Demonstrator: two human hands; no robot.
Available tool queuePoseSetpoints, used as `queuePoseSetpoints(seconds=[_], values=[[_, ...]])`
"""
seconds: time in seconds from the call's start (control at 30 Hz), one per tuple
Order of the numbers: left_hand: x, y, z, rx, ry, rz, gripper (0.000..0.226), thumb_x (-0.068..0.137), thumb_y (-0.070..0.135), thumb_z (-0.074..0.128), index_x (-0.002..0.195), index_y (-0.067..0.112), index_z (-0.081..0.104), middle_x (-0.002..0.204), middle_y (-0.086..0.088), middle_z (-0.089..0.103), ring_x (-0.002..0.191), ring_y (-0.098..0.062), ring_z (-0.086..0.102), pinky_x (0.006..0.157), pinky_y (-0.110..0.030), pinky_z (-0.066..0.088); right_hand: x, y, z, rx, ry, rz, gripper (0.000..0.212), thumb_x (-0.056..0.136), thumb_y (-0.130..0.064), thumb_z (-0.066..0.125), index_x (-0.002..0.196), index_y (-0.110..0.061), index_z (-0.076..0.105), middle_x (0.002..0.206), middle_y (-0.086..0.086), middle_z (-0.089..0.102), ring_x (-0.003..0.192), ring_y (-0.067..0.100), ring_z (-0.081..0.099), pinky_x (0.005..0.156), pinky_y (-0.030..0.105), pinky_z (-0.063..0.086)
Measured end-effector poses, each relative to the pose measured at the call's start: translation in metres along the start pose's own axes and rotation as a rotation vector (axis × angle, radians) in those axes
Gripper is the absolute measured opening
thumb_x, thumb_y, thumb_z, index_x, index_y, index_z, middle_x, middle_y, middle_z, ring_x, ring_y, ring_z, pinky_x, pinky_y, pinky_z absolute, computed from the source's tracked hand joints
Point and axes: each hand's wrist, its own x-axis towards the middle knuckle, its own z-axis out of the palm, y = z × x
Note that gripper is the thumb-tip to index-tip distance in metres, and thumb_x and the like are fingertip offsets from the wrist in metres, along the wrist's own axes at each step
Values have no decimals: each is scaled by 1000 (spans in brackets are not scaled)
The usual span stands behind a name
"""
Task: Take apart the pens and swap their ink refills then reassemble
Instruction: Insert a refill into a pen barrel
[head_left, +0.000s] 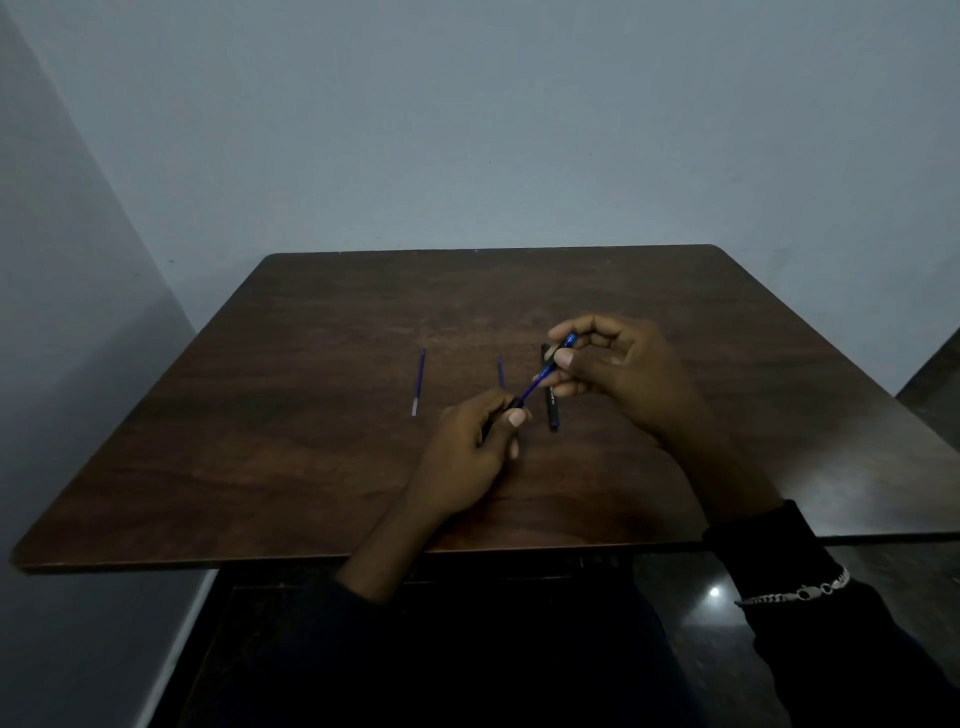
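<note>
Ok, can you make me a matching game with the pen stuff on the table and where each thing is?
Things:
1. blue pen piece
2. black pen barrel
3. left refill
4. middle refill

Places:
A. lying alone on the table, far left of the hands
B. held between the left hand and the right hand
C. lying flat under the right hand
D. lying just above the left hand

Pairs: 1-B, 2-C, 3-A, 4-D

The table (291, 467) lies open left of the loose refill (418, 382); black barrel (551, 402) obstructs centre.
</note>
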Motion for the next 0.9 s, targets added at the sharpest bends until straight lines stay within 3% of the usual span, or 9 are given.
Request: queuePoseSetpoints(seconds=[0.13, 0.23, 0.37, 0.57, 0.77, 0.9], values=[[0, 0, 0, -15, -3, 5, 26, 108, 19, 54, 94, 3, 68, 70, -3, 70, 60, -7, 60, 61, -17, 44, -1, 3, -2, -26, -41, 28, 16, 97, 2, 64, 112, -2, 69, 97, 15, 78, 84, 28, 80, 68, 30, 63], [-1, 0, -1, -5, -8, 12, 28, 108, 20, 53, 91, 4, 67, 70, -3, 70, 62, -13, 62, 62, -21, 45, -2, 6, 3, -62, -103, 54, 16, 96, 2, 66, 111, -2, 69, 98, 16, 78, 86, 27, 79, 71, 33, 64], [0, -3, 0, -11, -1, 8, 29, 108, 22, 54, 89, 5, 67, 70, -2, 70, 63, -18, 64, 63, -29, 47, -1, 7, 11, -108, -119, 48, 14, 95, 1, 68, 108, -2, 70, 96, 16, 79, 85, 22, 80, 68, 26, 62], [1, -8, 1, -10, 8, 44, 26, 107, 20, 57, 87, 6, 67, 68, 0, 68, 62, -15, 63, 60, -19, 43, 3, 3, 1, -268, -151, 9, 10, 91, -3, 73, 100, -8, 76, 85, 1, 81, 79, 14, 79, 70, 27, 64], [0, -9, -1, -20, 10, 47, 30, 107, 23, 56, 87, 5, 69, 67, -1, 67, 64, -17, 64, 62, -19, 44, 5, 2, -3, -310, -184, -19, 13, 88, -3, 77, 95, -14, 78, 81, 0, 81, 76, 15, 79, 70, 27, 64], [-1, -8, 0, -9, 10, 55, 31, 107, 21, 57, 81, 8, 66, 66, 0, 66, 60, -13, 61, 60, -16, 42, 5, 3, -7, -396, -195, -53, 15, 85, -8, 81, 97, -17, 80, 85, -6, 81, 80, 10, 78, 74, 19, 59]])
